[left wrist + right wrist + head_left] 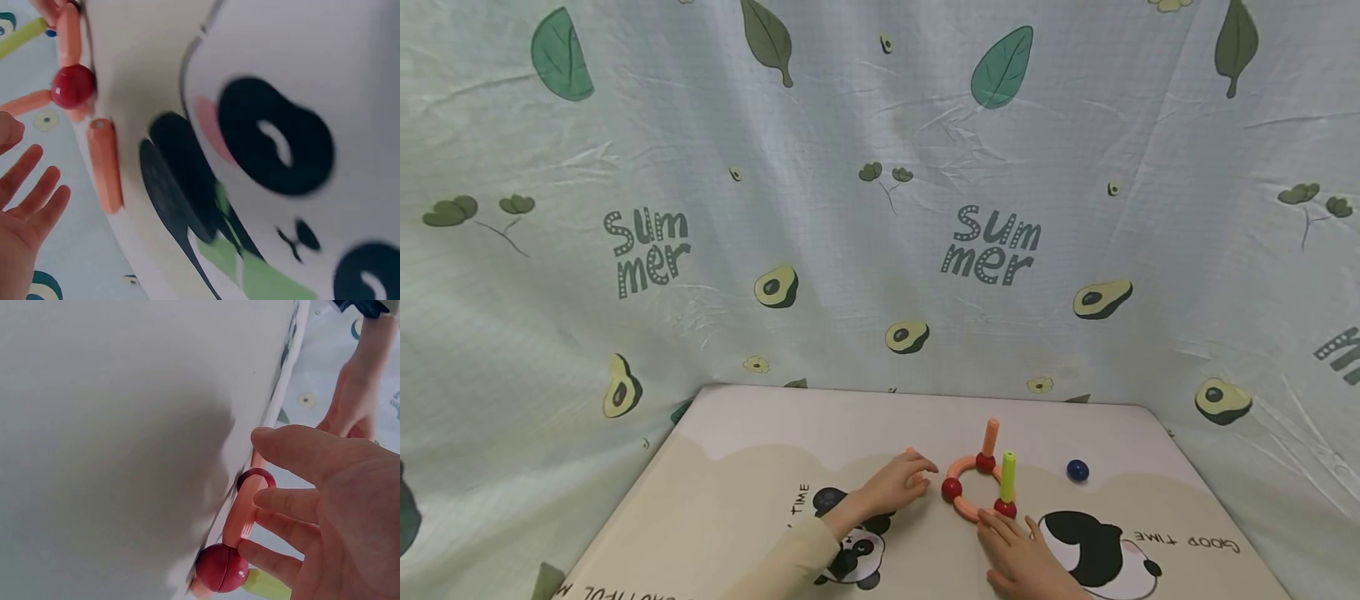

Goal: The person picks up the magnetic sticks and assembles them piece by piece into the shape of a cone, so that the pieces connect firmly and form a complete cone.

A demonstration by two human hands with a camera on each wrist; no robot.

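Observation:
On the table lies a toy ring of curved orange rods (966, 507) joined by red balls (952, 489). From it rise a straight orange rod (991, 437) and a yellow-green rod (1008, 477). My right hand (1021, 557) has its fingers extended at the ring's near side; in the right wrist view the fingertips rest against a curved orange rod (242, 515). To the ring's left, my left hand (895, 483) hovers with loosely bent fingers and holds nothing. A loose straight orange rod (105, 165) lies beside it, mostly hidden behind the hand in the head view.
A dark blue ball (1077, 471) sits on the table right of the ring. The pale table mat (722, 475) carries printed pandas and lettering. Behind the table's far edge hangs a cloth (835, 233) printed with leaves and avocados.

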